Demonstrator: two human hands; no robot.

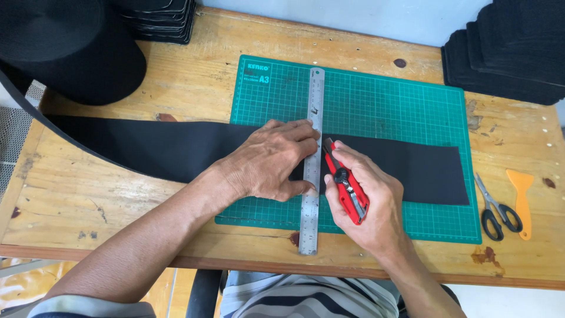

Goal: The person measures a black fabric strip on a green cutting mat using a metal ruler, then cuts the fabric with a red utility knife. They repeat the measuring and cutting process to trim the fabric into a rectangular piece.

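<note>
Right hand [365,194] grips red cutter [346,182] beside steel ruler [312,171].

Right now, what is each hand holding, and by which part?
Right hand grips the red utility knife by its handle. Left hand grips nothing; it presses flat on the steel ruler.

Bright, even daylight — soft shadows, sharp focus, faint glare on the steel ruler [312,159].
</note>
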